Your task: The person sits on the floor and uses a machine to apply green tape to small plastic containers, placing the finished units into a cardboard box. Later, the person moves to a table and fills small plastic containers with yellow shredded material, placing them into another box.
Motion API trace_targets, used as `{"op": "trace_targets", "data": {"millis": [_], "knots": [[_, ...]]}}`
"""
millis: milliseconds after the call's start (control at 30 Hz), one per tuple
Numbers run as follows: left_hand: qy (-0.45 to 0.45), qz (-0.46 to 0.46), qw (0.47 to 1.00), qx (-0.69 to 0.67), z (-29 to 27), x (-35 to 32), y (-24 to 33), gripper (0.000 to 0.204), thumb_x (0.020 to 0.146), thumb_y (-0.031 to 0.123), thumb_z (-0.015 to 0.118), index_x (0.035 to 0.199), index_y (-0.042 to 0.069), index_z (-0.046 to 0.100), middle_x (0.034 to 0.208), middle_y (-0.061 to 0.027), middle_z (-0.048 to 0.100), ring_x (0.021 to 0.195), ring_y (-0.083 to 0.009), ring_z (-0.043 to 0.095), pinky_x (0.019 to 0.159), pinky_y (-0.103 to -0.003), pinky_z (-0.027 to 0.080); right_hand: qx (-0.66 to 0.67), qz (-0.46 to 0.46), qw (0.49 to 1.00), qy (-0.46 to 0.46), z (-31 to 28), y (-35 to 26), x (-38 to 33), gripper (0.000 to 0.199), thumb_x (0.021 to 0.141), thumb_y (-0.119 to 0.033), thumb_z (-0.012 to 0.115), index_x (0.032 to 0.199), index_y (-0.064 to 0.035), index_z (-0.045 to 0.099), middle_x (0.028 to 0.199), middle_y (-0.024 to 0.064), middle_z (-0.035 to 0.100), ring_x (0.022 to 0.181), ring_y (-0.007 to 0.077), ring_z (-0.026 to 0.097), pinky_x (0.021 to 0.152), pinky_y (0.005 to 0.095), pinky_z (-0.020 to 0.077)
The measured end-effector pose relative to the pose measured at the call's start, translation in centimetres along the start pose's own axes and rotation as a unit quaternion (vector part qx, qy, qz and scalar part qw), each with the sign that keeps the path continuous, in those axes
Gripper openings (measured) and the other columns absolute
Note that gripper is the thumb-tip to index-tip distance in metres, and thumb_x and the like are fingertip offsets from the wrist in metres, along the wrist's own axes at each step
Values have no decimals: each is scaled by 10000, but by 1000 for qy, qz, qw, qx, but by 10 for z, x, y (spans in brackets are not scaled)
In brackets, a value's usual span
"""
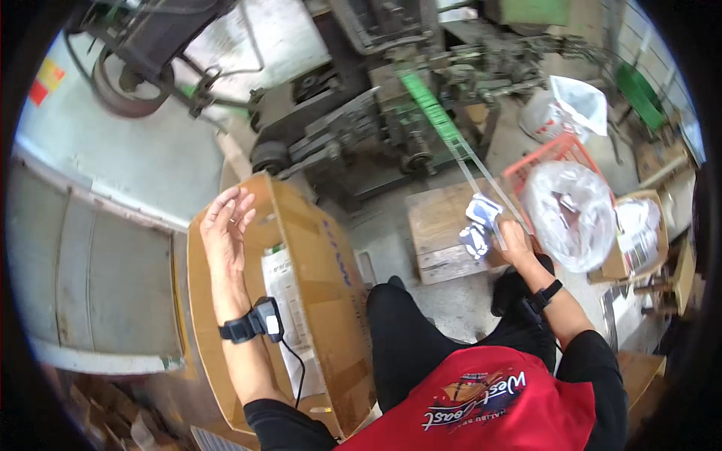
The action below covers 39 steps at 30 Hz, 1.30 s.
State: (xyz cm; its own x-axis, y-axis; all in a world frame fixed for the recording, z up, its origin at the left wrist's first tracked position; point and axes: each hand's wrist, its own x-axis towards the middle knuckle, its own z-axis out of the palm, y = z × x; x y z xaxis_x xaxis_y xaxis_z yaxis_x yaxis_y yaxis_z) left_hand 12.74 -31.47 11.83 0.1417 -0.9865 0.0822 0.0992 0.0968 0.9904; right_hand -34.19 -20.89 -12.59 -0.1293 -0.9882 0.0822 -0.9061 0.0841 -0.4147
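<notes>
My left hand (228,216) is raised over a tall open cardboard box (331,263), its fingers loosely bent and apart, with nothing seen in them. Over on the right, my right hand (514,242) is closed at the lower end of a pair of thin metal rails (481,174), which run down from a green chute (430,107). Beside its fingers are small blue-and-white printed pieces (475,240); whether the hand grips these or the rail end cannot be made out. Inside the cardboard box stands a pale printed sheet (284,297).
A dark, greasy machine (353,143) fills the far side. A wooden platform (444,263) lies below the rails. To the right are a red crate (545,158), a clear plastic bag (571,225), a white sack (579,105) and a small carton (654,248).
</notes>
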Motion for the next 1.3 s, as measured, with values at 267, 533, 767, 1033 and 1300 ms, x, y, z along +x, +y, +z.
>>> {"op": "trace_targets", "data": {"millis": [267,533,767,1033,1300], "knots": [[-338,-41,940,24,251,-77,20,446,867,237,599,1212,-20,482,1126,-165,581,1045,-239,580,841,-341,493,556,152,792,201,-150,19,-9,40,864,-77,581,854,-38,578,765,75,635,637,136,631,528,231,499],[-162,-86,959,-214,319,-114,-112,319,925,154,506,1194,-15,479,919,-102,597,830,-181,603,725,-289,515,454,-27,874,-171,-187,-58,38,178,877,-109,551,1015,2,565,778,99,645,665,165,641,574,303,514],[-128,-419,873,-216,248,-144,-211,465,929,481,371,965,43,522,791,-83,585,645,-224,591,609,-370,517,67,-180,976,-104,-162,-45,154,692,708,68,485,1334,-206,369,1124,204,519,1008,363,550,856,423,449],[-252,-468,815,-230,275,-170,-230,633,908,600,288,1149,47,477,973,-87,567,832,-230,592,659,-385,517,-46,-146,980,-124,-136,-70,222,658,734,9,545,1325,-233,389,1178,215,473,1058,379,529,872,423,447],[-255,-444,822,-249,308,-182,-219,700,911,613,243,1292,41,372,1047,-93,538,898,-227,602,665,-367,536,103,-216,962,-130,-140,-40,141,254,709,15,545,944,-1,642,947,173,607,944,333,581,799,381,466]]}}
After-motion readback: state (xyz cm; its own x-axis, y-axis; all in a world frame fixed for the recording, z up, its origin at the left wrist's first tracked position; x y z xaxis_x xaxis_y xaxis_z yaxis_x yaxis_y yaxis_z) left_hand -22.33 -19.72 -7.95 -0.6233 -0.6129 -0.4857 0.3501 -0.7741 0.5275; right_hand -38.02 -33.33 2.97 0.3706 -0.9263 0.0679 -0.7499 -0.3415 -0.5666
